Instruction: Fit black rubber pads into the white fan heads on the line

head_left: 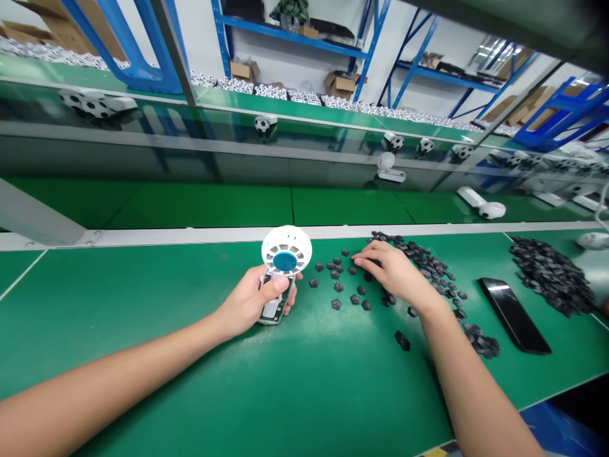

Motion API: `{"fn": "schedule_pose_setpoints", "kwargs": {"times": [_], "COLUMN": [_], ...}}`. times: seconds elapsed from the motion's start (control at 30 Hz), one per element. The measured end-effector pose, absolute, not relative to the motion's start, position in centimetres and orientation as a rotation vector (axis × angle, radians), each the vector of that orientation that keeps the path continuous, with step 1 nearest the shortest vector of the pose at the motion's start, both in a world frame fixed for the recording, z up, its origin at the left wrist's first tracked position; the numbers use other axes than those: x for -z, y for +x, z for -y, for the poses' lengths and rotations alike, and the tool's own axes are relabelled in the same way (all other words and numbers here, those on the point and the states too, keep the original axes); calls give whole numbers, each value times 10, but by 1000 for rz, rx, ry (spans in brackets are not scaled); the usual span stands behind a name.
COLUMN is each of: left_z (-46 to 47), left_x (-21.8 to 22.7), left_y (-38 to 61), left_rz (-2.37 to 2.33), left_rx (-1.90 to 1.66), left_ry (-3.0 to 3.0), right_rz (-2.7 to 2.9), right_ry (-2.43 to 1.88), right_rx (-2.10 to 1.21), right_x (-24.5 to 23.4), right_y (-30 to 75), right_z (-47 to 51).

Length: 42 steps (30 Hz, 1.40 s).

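White plastic housing with a teal disc (285, 260) resting upright in the left hand (252, 301), fingers wrapping its narrow lower body, thumb pressing across the front, round vented head standing clear above the hand. Probably handling as light, stiff and somewhat fragile, with what looks like a circuit board (284, 303) showing in the lower body; safest hold seeming to be that lower body, not the thin rim. Right hand (392, 270) lying open and palm down, fingertips reaching among small black pentagonal pieces (337, 285) just beside the housing. Green desk (143, 317) carrying everything, with a larger heap of black pieces (552, 276) and a black smartphone (514, 315) lying farther right, and blue steel shelving (290, 28) showing beyond.
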<state>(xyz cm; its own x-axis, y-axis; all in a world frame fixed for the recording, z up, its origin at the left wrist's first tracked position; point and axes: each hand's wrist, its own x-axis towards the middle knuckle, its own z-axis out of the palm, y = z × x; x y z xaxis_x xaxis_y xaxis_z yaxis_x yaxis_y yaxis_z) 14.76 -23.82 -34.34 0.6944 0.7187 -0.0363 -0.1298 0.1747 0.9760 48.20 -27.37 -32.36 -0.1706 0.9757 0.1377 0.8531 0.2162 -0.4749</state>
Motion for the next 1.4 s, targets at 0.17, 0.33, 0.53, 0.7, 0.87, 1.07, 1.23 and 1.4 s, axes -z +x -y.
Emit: {"fn": "schedule_pose_setpoints", "kwargs": {"times": [0.17, 0.33, 0.53, 0.7, 0.87, 1.07, 1.23, 1.4], "left_z": [239, 241, 238, 234, 231, 224, 229, 234], "left_x": [339, 341, 335, 328, 328, 329, 329, 329], "left_y": [145, 145, 150, 151, 154, 155, 158, 163], "left_rz": [-590, -542, -542, -640, -563, -598, -741, -806], "left_rx": [-628, -620, -669, -697, -749, -764, -674, -726], "left_ry": [1372, 1336, 1094, 964, 900, 918, 1012, 1195], "right_rz": [1906, 1881, 1907, 1952, 1911, 1397, 1250, 1366], "right_ry": [-1690, -1725, -1760, -1790, -1760, -1674, -1507, -1410], "right_rx": [-349, -297, -274, -249, -283, -889, -1202, -1233], "right_x": [335, 335, 334, 335, 331, 325, 317, 314], "right_y": [468, 465, 469, 469, 467, 452, 415, 368], "right_z": [265, 266, 269, 268, 268, 272, 283, 297]}}
